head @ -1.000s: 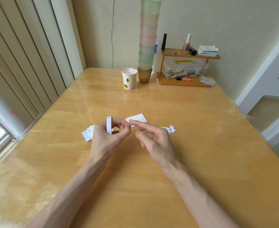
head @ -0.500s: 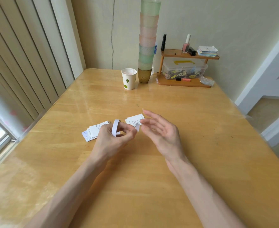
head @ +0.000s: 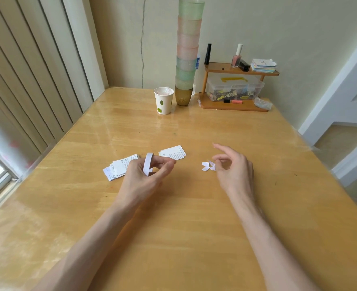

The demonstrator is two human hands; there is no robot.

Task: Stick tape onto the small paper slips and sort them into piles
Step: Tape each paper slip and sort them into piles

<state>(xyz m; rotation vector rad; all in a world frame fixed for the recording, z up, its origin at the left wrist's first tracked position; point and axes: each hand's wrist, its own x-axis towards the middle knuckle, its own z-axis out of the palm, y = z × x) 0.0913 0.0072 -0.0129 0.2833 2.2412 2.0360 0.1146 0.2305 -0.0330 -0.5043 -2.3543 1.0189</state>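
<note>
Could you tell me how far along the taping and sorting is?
Looks done: slips lie in two piles, a stack left of the left hand and a far pile beyond it. In hand: the left hand holds the tape roll; the right hand pinches beside white scraps. Left: unclear; tape on slips cannot be seen.

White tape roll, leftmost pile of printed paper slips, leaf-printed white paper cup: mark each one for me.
White tape roll (head: 147, 166): head view, outer band of the ring.
Leftmost pile of printed paper slips (head: 118, 167): head view, top slip's face.
Leaf-printed white paper cup (head: 163, 101): head view, side wall.
</note>
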